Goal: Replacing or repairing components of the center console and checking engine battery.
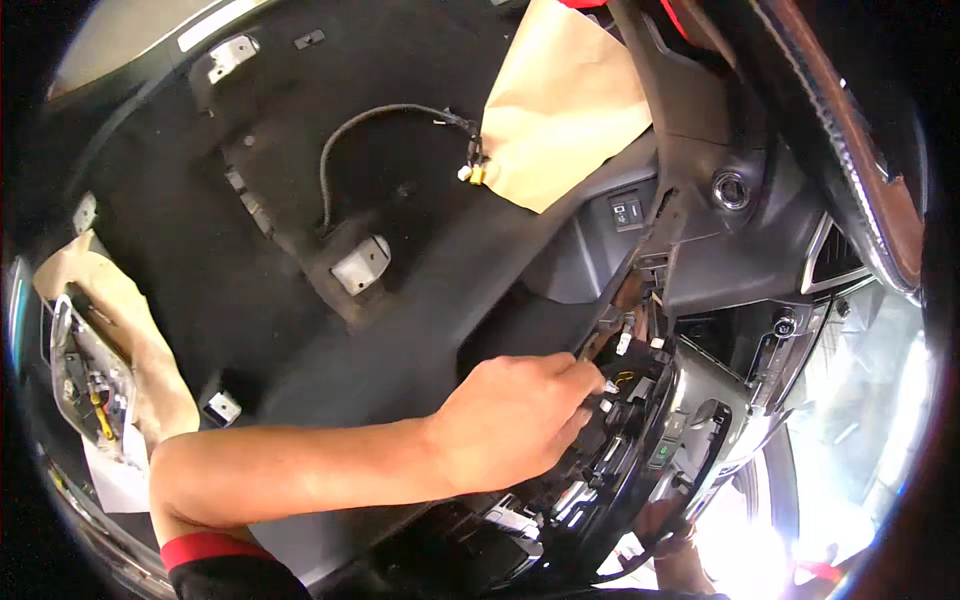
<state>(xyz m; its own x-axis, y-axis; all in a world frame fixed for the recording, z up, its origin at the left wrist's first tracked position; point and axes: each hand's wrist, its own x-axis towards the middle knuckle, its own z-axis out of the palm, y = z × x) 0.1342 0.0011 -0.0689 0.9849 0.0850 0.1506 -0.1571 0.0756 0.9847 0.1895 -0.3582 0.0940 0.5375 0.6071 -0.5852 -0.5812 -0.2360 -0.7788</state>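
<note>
My left hand (515,420) reaches from the lower left over the opened centre console of a car. Its fingers are closed at a small white connector (611,387), with a thin yellow wire (625,377) beside it. More white plugs (624,343) stand just beyond the fingertips. Right of the opening, a glossy trim panel (668,430) with buttons sits raised and tilted. At its lower end, dim and partly covered by the panel, is my right hand (680,562); its fingers are hidden.
Dark carpet (290,150) carries metal brackets (362,265) and a loose black cable (335,150) ending in a yellow connector (477,175). Brown paper (565,110) lies at the top. At far left, more paper (160,370) adjoins a tray-like pocket (65,385) holding small tools.
</note>
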